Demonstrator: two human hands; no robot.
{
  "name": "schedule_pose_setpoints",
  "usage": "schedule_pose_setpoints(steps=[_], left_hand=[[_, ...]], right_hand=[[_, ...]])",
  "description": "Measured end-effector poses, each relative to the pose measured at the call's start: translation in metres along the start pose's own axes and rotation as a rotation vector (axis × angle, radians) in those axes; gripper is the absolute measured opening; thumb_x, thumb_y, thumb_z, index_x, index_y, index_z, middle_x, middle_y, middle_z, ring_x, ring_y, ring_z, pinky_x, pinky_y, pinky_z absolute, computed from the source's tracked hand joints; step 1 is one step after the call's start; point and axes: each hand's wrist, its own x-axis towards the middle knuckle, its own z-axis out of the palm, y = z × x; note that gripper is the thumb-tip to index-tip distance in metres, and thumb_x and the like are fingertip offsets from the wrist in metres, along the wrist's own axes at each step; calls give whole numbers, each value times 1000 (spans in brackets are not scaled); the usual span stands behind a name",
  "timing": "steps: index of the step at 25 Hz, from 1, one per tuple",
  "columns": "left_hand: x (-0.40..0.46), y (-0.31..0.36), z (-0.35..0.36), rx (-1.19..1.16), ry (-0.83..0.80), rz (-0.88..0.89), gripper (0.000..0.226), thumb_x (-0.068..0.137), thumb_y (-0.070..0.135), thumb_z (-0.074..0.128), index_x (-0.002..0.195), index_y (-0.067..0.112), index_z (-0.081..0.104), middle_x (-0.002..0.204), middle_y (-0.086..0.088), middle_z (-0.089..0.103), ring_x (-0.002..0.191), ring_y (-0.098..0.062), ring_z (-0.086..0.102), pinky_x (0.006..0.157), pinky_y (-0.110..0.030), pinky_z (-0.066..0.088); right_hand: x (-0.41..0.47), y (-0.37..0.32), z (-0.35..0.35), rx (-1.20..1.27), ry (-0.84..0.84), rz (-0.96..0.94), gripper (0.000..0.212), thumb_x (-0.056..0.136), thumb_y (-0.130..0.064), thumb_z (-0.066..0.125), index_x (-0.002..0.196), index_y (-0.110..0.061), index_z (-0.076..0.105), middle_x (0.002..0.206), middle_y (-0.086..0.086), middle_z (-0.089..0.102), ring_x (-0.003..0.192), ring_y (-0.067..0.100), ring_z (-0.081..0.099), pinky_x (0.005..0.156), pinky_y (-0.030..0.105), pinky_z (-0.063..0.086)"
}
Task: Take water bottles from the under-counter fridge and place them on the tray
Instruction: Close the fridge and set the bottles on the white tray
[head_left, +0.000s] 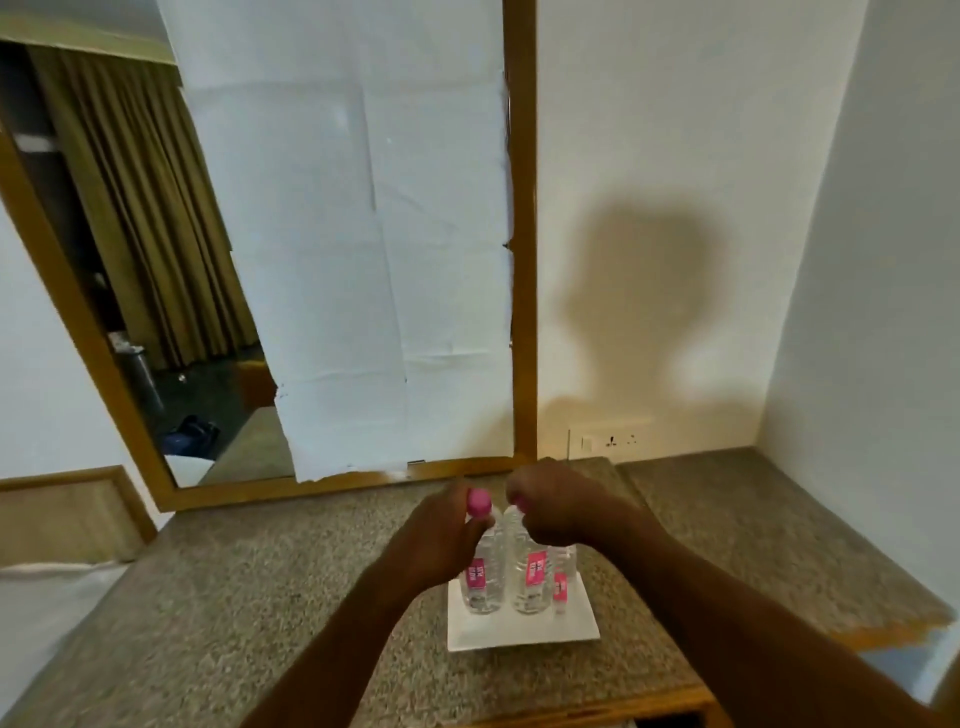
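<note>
A white square tray (519, 631) lies on the speckled stone counter. Two clear water bottles with pink labels stand upright on it side by side. My left hand (441, 540) grips the left bottle (485, 577) around its neck, its pink cap showing above my fingers. My right hand (561, 512) is closed over the top of the right bottle (532, 577), hiding its cap. A third bottle (563, 582) stands behind the right one, mostly hidden. The fridge is out of view.
The counter (260, 597) runs back to a wood-framed mirror (523, 260) partly covered with white paper. A wall socket (613, 441) sits low on the back wall. A side wall closes the right. The counter's wooden front edge (597, 712) is near me.
</note>
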Motion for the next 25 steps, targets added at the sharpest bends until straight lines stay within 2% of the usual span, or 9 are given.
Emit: schedule_pose_setpoints(steps=[7,14,18,22,25], left_hand=[[68,-68,33,-42,-118,3,22,90,31,61,106,22,50,98,-2,65,83,-14,59,74,-37,54],[72,-108,72,-102,-194,-77,23,89,29,63,104,19,49,98,-4,64,83,-16,60,73,-38,53],[62,-109,83,-121,-194,-94,24,90,30,62,103,18,47,95,-3,63,79,-16,58,67,-32,46],[63,-106,84,-109,-207,-101,26,89,32,62,105,18,46,99,-5,63,82,-18,58,67,-29,44],[66,-106,85,-81,-224,-85,27,89,32,61,106,19,44,95,0,59,76,-12,54,60,-24,40]], right_hand=[[74,31,55,148,6,117,25,84,-3,62,106,-13,61,102,7,65,91,18,61,81,29,53],[97,41,97,75,-140,67,28,85,-7,64,111,-13,59,109,10,64,102,24,59,94,41,48],[97,46,109,42,-169,30,26,86,-10,63,111,-13,58,109,8,64,102,22,59,98,43,44],[100,51,111,31,-183,43,25,84,-11,65,108,-14,60,105,7,65,97,21,60,91,40,49],[103,52,109,40,-216,63,31,83,-12,65,113,-16,59,107,7,65,96,21,60,82,37,53]])
